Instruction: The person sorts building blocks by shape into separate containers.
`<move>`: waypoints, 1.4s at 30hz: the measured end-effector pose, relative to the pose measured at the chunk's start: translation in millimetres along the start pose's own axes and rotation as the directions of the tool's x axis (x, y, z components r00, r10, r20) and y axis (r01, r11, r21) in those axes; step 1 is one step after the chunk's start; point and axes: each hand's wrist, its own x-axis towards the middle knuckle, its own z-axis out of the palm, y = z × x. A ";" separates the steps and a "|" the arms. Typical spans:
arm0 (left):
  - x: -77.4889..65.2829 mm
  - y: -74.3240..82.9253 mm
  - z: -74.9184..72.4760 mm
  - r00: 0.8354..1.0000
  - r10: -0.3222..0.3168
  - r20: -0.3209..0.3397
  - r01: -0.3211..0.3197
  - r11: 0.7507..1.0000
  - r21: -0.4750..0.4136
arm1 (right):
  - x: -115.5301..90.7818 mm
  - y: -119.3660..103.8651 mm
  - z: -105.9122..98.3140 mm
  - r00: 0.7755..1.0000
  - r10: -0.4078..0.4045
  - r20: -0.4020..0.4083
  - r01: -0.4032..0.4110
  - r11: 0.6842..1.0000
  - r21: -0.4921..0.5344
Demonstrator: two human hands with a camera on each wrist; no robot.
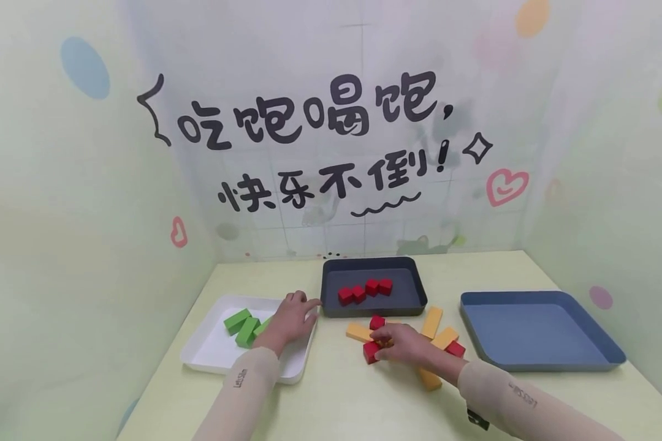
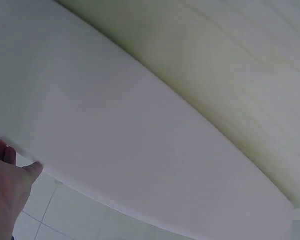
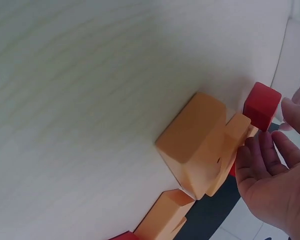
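Note:
My left hand [image 1: 293, 318] is over the right side of a white tray [image 1: 209, 334] in the head view, fingers reaching past its rim. Green blocks [image 1: 247, 331] lie in that tray, partly hidden by this hand. In the left wrist view, the thumb of the left hand [image 2: 10, 185] shows at the edge of a broad pale surface. My right hand [image 1: 403, 344] hovers low over a loose pile, thumb and fingers parted close to a red cube [image 1: 371, 352]. Yellow-orange blocks [image 3: 195, 130] lie beside its fingertips in the right wrist view, some partly covered by the hand.
A dark tray [image 1: 375, 310] holding several red cubes [image 1: 358, 293] stands at the back middle. To the right is a blue-grey tray [image 1: 540, 334]. Another red cube [image 1: 377, 322] and an orange block [image 1: 433, 322] lie just before the dark tray. Patterned walls enclose the table.

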 end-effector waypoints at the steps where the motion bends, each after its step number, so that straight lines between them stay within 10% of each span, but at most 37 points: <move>1: 0.2 -0.1 -0.1 1.000 -0.001 0.000 0.001 1.000 0.001 | -0.3 0.3 0.8 1.000 -0.009 0.000 0.009 1.000 -0.009; 15: 1.3 -2.5 1.6 1.000 0.015 -0.002 -0.015 1.000 -0.002 | -1.5 -0.7 7.2 0.995 -0.085 0.054 0.092 0.986 -0.136; 42: 0.5 -6.7 4.4 1.000 0.017 0.005 -0.017 1.000 0.009 | -3.0 -27.9 4.2 0.997 -0.066 0.049 0.069 0.996 -0.065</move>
